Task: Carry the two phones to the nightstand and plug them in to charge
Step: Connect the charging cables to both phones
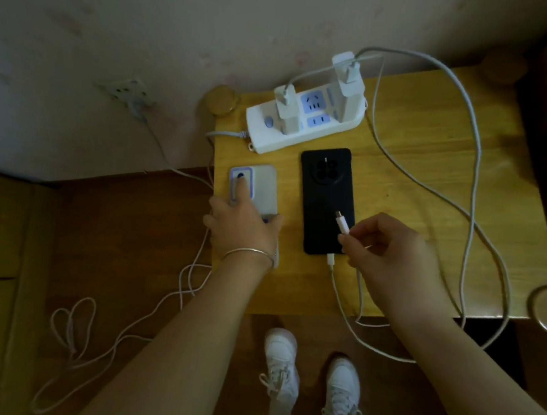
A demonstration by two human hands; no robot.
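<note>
Two phones lie face down on the wooden nightstand (432, 174). The black phone (327, 192) has a white cable plug (330, 261) in its near end. The light grey phone (265, 190) lies to its left, near the table's left edge. My left hand (243, 224) rests on the grey phone, forefinger on its camera block, thumb at its right side. My right hand (390, 249) pinches a second white charging cable connector (343, 224), its tip hovering over the black phone's lower part.
A white power strip (305, 124) with two chargers (288, 110) (349, 79) stands at the table's back. Grey cables (474, 177) loop across the right half. The strip's cord (118, 336) trails over the floor to a wall socket (127, 92). My white shoes (281, 362) stand below.
</note>
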